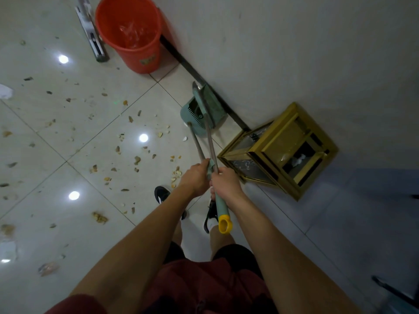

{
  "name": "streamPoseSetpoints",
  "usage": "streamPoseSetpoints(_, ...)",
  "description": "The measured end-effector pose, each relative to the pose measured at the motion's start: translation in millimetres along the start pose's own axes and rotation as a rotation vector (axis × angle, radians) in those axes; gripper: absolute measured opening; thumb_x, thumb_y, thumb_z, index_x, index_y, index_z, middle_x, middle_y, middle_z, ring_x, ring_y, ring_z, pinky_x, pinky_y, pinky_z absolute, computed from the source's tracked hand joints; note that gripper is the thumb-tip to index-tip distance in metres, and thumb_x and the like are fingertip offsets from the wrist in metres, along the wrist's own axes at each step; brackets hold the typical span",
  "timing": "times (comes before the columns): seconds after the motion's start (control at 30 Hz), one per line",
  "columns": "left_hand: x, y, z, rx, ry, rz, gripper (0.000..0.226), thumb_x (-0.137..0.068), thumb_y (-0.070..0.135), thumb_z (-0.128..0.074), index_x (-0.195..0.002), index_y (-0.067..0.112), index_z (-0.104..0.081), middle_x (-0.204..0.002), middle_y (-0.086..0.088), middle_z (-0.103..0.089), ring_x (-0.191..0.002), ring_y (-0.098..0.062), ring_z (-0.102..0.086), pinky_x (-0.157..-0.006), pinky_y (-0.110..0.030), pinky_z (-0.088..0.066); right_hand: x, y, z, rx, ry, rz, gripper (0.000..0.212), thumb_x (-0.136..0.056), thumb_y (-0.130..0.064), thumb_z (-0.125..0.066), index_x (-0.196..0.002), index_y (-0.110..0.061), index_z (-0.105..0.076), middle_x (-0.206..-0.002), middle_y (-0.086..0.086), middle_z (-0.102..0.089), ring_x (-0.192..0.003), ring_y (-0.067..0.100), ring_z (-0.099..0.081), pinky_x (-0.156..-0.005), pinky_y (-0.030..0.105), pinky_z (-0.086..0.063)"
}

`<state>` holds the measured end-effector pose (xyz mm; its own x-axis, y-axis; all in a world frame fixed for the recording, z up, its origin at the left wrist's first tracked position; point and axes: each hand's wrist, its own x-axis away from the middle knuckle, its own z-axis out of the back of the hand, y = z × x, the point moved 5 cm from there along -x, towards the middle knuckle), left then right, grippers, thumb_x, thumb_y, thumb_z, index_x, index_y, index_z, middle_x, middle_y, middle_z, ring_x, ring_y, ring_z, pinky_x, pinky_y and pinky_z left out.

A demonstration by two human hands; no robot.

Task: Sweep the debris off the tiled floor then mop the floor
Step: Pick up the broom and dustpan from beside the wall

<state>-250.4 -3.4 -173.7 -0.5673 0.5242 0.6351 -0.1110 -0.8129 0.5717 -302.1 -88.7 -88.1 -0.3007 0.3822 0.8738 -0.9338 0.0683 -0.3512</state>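
Observation:
Two long metal handles rise side by side from a teal dustpan (199, 115) that stands with a teal broom (209, 100) against the wall. My left hand (196, 180) grips the left handle (196, 145). My right hand (224, 183) grips the right handle (212, 143) at its teal grip, which ends in a yellow cap (224, 225). Brown and pale debris (118, 150) lies scattered over the glossy tiled floor (68, 123) to the left. A flat mop (90, 35) leans at the top beside a red bucket (131, 32).
A gold-framed bin (281, 152) stands on the floor against the wall (294, 53), just right of my hands. My feet in dark shoes (162, 193) are below the hands. A dark baseboard (199, 75) runs along the wall behind the dustpan.

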Motion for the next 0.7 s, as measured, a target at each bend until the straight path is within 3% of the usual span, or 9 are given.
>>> streamPoseSetpoints(0.23, -2, 9, -14, -0.027, -0.044, -0.023, 0.068, -0.091, 0.023, -0.061, -0.151, 0.017, -0.03, -0.118, -0.019, -0.061, -0.099, -0.036, -0.061, -0.082, -0.045, -0.052, -5, 4, 13, 0.236, 0.061, 0.145, 0.011, -0.095, -0.015, -0.053, -0.092, -0.011, -0.063, -0.08, 0.007, -0.062, -0.055, 0.017, -0.061, -0.038, 0.021, -0.044)
streamPoseSetpoints(0.37, -1, 11, -20, -0.057, -0.047, -0.036, 0.06, -0.09, 0.024, -0.062, -0.143, 0.016, -0.036, -0.112, -0.016, -0.061, -0.096, -0.035, -0.061, -0.078, -0.044, -0.052, -7, 12, 13, 0.336, 0.1, 0.176, 0.02, -0.09, -0.013, -0.05, -0.101, -0.013, -0.066, -0.09, 0.01, -0.066, -0.077, 0.029, -0.069, -0.064, 0.043, -0.062)
streamPoseSetpoints(0.57, 2, 17, -19, -0.174, -0.046, -0.05, 0.043, -0.093, 0.023, -0.053, -0.135, 0.018, -0.042, -0.113, -0.015, -0.062, -0.095, -0.036, -0.061, -0.075, -0.044, -0.051, -12, 28, 28, 0.516, 0.165, 0.241, 0.033, -0.095, -0.013, -0.053, -0.127, -0.011, -0.062, -0.116, 0.012, -0.068, -0.101, 0.029, -0.067, -0.082, 0.037, -0.059)
streamPoseSetpoints(0.7, 3, 9, 9, -0.285, 0.036, -0.031, 0.043, -0.093, 0.019, -0.051, -0.136, 0.017, -0.043, -0.115, -0.016, -0.064, -0.094, -0.037, -0.063, -0.075, -0.045, -0.053, -16, 44, 61, 0.644, 0.193, 0.262, 0.035, -0.096, -0.012, -0.049, -0.13, -0.009, -0.057, -0.114, 0.016, -0.068, -0.098, 0.033, -0.067, -0.079, 0.04, -0.059)
